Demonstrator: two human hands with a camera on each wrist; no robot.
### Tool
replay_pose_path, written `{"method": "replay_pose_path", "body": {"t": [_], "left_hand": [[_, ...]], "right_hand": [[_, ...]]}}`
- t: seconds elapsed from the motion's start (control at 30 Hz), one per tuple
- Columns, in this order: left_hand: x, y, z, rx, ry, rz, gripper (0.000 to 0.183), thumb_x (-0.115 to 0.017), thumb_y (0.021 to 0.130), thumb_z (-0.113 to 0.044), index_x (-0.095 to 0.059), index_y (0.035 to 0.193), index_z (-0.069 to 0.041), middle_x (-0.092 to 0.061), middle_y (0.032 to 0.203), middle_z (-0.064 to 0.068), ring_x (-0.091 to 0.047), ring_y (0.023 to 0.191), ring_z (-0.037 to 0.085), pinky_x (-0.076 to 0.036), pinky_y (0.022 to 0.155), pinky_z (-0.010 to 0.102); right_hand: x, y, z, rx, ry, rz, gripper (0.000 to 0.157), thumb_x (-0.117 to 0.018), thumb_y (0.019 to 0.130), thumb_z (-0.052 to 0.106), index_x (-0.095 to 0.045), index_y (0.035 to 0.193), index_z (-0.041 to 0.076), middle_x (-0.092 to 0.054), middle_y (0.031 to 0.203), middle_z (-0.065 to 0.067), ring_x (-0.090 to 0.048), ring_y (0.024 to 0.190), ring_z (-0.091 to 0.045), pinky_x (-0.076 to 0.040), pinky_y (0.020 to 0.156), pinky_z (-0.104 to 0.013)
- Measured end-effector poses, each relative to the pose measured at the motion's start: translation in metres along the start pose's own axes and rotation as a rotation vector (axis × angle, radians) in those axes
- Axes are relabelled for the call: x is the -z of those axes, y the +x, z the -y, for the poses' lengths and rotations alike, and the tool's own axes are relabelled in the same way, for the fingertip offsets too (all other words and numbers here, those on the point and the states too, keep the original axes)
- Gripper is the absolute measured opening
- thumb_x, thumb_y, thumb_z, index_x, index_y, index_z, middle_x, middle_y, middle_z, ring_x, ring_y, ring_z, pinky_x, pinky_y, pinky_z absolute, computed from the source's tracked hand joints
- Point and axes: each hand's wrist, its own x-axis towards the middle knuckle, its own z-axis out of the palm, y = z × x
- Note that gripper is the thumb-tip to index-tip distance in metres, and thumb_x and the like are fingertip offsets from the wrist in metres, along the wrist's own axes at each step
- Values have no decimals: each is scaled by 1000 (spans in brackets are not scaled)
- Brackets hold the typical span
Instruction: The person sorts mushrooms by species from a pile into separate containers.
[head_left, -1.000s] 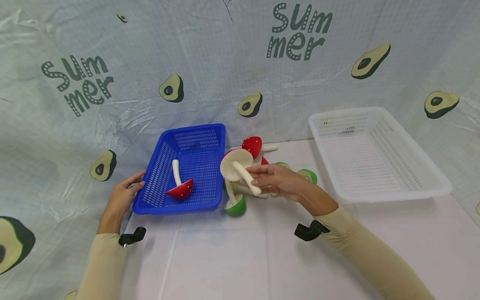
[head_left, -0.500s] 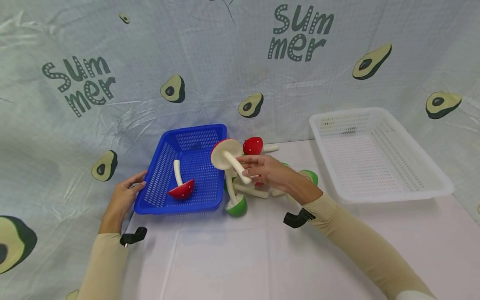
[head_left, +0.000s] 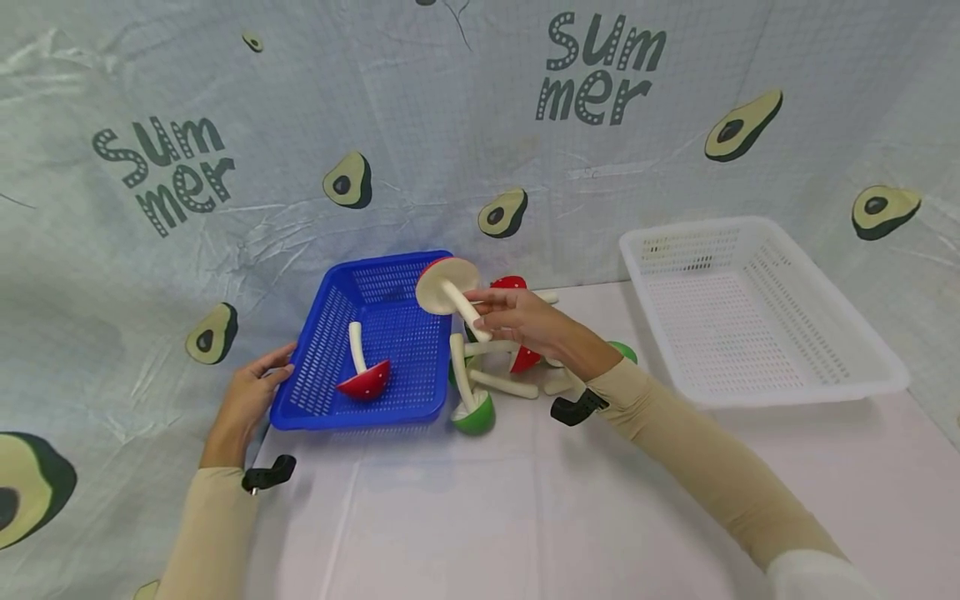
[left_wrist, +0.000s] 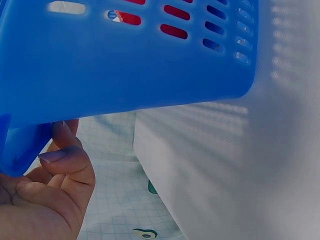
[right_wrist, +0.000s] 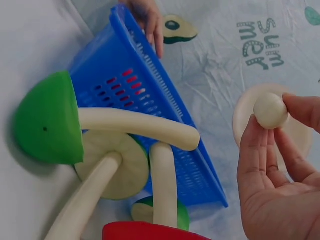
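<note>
My right hand (head_left: 525,321) pinches the white stem of a red-capped toy mushroom (head_left: 444,287), its pale underside facing me, above the right rim of the blue basket (head_left: 352,422). In the right wrist view thumb and fingers close round the stem's end (right_wrist: 270,111). My left hand (head_left: 247,400) grips the basket's left rim; the left wrist view shows thumb and fingers (left_wrist: 70,162) curled at that edge. Inside the basket a red-capped mushroom (head_left: 366,382) lies with its stem pointing up. Below my right hand lies a pile of mushrooms, including a green-capped one (head_left: 475,417), partly hidden by the hand.
A white slotted basket (head_left: 888,375) stands on the right of the white-covered table (head_left: 450,517). Behind hangs a pale sheet (head_left: 420,108) printed with avocados and lettering. Another red cap (head_left: 510,282) shows at the back of the pile, against the sheet.
My right hand has carried the mushroom up and to the left, from over the pile to the blue basket's right rim. My left hand keeps its grip on the basket.
</note>
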Motion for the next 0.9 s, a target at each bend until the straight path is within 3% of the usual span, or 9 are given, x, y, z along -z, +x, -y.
{"method": "replay_pose_path", "body": {"t": [0.4, 0.73, 0.9], "left_hand": [[1, 0, 2, 5, 4, 13, 49, -49, 108, -24, -42, 156, -12, -41, 144, 16, -55, 98, 6, -51, 76, 16], [0, -1, 2, 19, 5, 2, 49, -48, 108, -24, -42, 156, -12, -41, 143, 15, -54, 101, 12, -51, 76, 16], [1, 0, 1, 15, 8, -2, 49, -49, 108, -24, -42, 155, -11, -42, 143, 16, -54, 103, 14, -50, 76, 16]], "right_hand": [[1, 28, 0, 83, -59, 89, 59, -68, 94, 0, -52, 149, 14, -56, 141, -12, -60, 119, -21, -55, 93, -29], [-5, 49, 2, 55, -41, 112, 59, -66, 94, -5, -51, 149, 12, -53, 140, -13, -56, 118, -24, -56, 93, -30], [-5, 57, 3, 51, -64, 121, 61, -65, 95, -5, -49, 151, 12, -51, 143, -14, -54, 122, -24, -53, 100, -35]]}}
